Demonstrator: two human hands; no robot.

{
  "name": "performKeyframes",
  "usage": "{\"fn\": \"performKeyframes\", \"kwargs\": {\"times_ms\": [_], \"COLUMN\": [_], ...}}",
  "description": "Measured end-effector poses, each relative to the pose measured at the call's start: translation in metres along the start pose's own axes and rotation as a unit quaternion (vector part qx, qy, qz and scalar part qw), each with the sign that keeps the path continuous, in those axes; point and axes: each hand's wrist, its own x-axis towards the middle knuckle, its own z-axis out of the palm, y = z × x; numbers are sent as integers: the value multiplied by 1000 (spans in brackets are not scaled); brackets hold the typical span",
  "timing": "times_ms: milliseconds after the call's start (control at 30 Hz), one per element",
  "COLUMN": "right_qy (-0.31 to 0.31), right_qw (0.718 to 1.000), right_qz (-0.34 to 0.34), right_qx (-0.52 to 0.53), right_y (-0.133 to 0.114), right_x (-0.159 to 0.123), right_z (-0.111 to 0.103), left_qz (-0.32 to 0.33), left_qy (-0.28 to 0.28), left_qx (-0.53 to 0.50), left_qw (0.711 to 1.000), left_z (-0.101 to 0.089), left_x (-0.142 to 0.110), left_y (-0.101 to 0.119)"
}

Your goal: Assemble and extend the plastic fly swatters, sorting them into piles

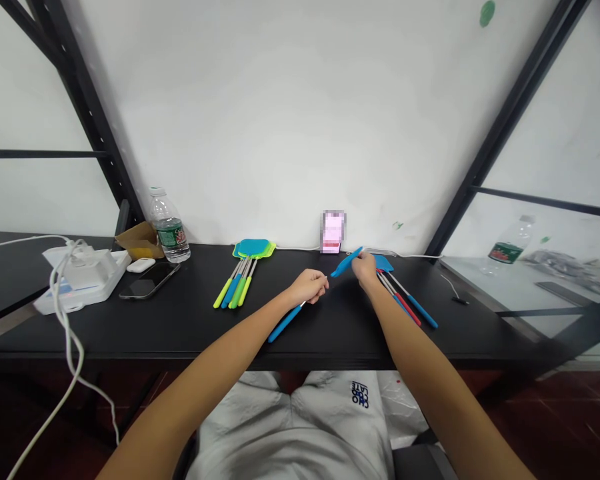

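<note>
A blue fly swatter (286,325) slants over the black desk between my hands, its handle toward me and its paddle up and to the right. My left hand (310,287) is closed around the thin metal shaft just above the handle. At the paddle's far edge my right hand (364,267) pinches the blue plastic. To the left lies a fanned pile of fly swatters (239,277), green, yellow-green and blue. Right of my right hand rests a second group of fly swatters (413,300) with blue and red handles, partly hidden by my wrist.
A pixelated phone (333,232) leans against the wall. At the left stand a water bottle (169,230), a cardboard box (141,240), a dark phone (150,281), a white earbud case (141,265) and a white power strip (87,273) with cables. A short cable (453,293) lies at the right.
</note>
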Motion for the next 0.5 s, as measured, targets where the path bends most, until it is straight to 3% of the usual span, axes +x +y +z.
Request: {"fn": "performKeyframes", "kwargs": {"times_ms": [200,333,500], "right_qy": [-35,-70,-95], "right_qw": [989,974,960], "right_qz": [-15,-6,-2], "right_qx": [-146,-214,-265], "right_y": [-9,-13,-14], "right_x": [-8,-15,-20], "right_z": [-3,-2,2], "left_qz": [58,120,130], "left_qy": [139,188,224], "left_qx": [138,237,252], "left_qw": [979,946,932], "left_z": [-6,-9,-10], "left_x": [2,0,1], "left_y": [-4,0,2]}}
